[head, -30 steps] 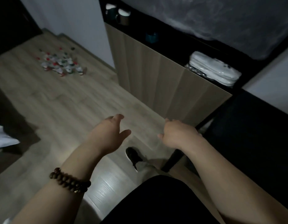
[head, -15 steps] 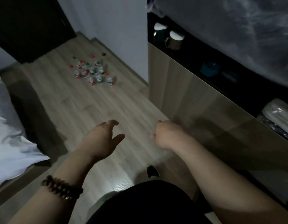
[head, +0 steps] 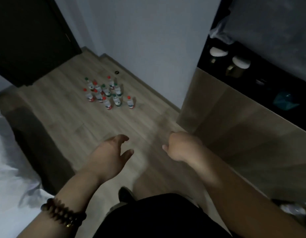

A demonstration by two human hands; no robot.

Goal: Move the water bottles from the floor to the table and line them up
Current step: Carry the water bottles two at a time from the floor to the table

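Observation:
Several small clear water bottles (head: 107,94) with red and green caps stand upright in a cluster on the wooden floor, far ahead near the white wall. One red-capped bottle (head: 130,102) stands a little apart at the cluster's right. My left hand (head: 112,154) hovers in the foreground, empty, fingers apart, a bead bracelet on its wrist. My right hand (head: 182,146) is beside it, curled into a loose fist with nothing in it. Both hands are well short of the bottles. No table is in view.
A wooden cabinet (head: 234,127) with a dark shelf holding two lidded jars (head: 238,64) runs along the right. A bed with white bedding (head: 9,169) lies at the left. A dark door (head: 28,36) stands at the back left. A small dark disc (head: 116,72) lies by the wall.
The view has swung left and forward; the bottle cluster now sits nearer and more central. The bed has come into view at the left. Both hands stay empty out front.

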